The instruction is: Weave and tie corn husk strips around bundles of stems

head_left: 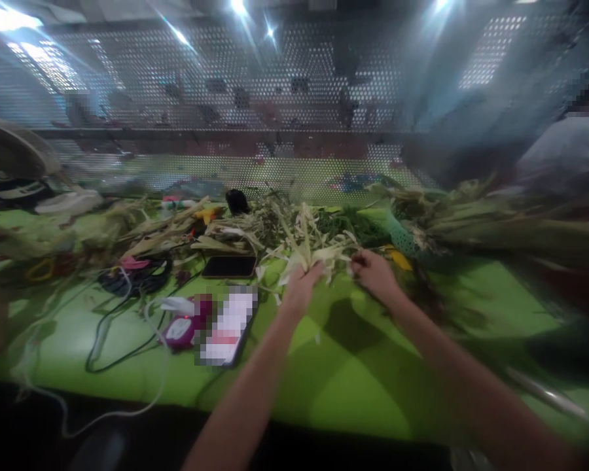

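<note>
My left hand (300, 288) is closed around the base of a bunch of pale dried husk strips (305, 245), which fan out above it over the green table (334, 405). To its right, my right hand (370, 269) has its fingers pinched together at the outer end of a strip on the bunch's right side. What exactly lies between those fingertips is blurred. Small husk scraps lie around the bunch.
A dark phone (229, 266), a lit phone (230, 327), a magenta device (181, 332) and cables sit on the left. Husk piles (161, 229) line the back before a perforated panel (285, 78). A green basket (405, 232) stands right; a person (567, 154) is beyond.
</note>
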`<state>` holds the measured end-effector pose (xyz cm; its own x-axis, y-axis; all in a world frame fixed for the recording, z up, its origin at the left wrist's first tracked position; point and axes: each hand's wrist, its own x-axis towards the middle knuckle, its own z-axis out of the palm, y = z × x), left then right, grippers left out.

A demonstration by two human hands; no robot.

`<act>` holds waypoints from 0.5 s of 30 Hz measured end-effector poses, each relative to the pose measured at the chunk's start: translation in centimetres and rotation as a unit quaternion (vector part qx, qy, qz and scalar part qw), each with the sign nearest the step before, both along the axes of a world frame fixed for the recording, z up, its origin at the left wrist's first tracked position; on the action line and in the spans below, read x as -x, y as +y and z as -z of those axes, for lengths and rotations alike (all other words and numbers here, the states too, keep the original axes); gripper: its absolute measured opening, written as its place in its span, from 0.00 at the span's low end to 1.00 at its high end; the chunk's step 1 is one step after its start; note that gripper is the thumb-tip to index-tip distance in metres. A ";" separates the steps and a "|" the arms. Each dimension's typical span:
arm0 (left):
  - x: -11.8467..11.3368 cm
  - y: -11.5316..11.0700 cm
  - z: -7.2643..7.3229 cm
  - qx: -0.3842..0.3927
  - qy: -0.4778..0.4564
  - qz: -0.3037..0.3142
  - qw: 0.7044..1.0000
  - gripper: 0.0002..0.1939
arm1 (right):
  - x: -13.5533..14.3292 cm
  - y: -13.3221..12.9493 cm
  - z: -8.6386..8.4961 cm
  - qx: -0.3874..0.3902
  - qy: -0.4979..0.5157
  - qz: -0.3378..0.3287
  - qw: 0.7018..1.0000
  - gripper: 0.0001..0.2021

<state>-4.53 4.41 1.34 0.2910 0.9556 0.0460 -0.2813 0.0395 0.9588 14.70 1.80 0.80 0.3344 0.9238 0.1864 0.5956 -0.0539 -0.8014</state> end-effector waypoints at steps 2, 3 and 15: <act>1.0 0.8 -0.5 0.016 -0.079 -0.043 0.996 0.15 | -1.4 0.2 -0.2 0.002 -0.011 0.033 0.999 0.07; 1.5 1.2 -0.9 0.016 -0.122 -0.059 0.991 0.15 | -2.1 0.3 -0.3 0.004 -0.017 0.051 0.999 0.07; 7.0 3.2 -4.2 -0.053 -0.315 -0.238 0.917 0.14 | -6.7 1.8 1.3 0.042 -0.074 0.175 0.981 0.10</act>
<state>-11.53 7.63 5.51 -0.2748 0.9479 0.1612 -0.7426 -0.3157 0.5907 21.44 3.60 -0.46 0.6085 0.7718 0.1846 0.6384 -0.3379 -0.6916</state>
